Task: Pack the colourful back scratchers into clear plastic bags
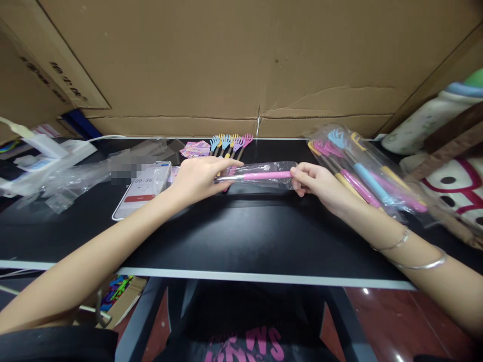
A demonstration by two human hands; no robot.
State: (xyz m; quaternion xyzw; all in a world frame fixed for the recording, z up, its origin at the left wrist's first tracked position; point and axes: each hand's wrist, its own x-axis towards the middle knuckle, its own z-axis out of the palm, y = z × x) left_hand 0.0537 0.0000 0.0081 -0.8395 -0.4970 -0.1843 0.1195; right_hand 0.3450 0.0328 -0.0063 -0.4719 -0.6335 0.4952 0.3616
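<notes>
A back scratcher (267,175) with a pink handle and a metal shaft lies level inside a clear plastic sleeve (277,166), above the black table. My left hand (202,178) is closed around its shaft end, and the fingers hide most of the head. With thumb and fingertips, my right hand (311,181) pinches the handle end together with the sleeve. Just behind my left hand lie several loose back scratchers (232,143) with blue, yellow, purple and pink claw heads. To the right of my right hand, several bagged back scratchers (362,176) are piled up.
Pink printed cards (195,149) lie beside the loose scratchers. A phone showing a timer (141,193) and crumpled clear bags (94,168) are at left. Cardboard (241,60) walls the back. A bottle (418,120) and a plush item (455,186) stand right.
</notes>
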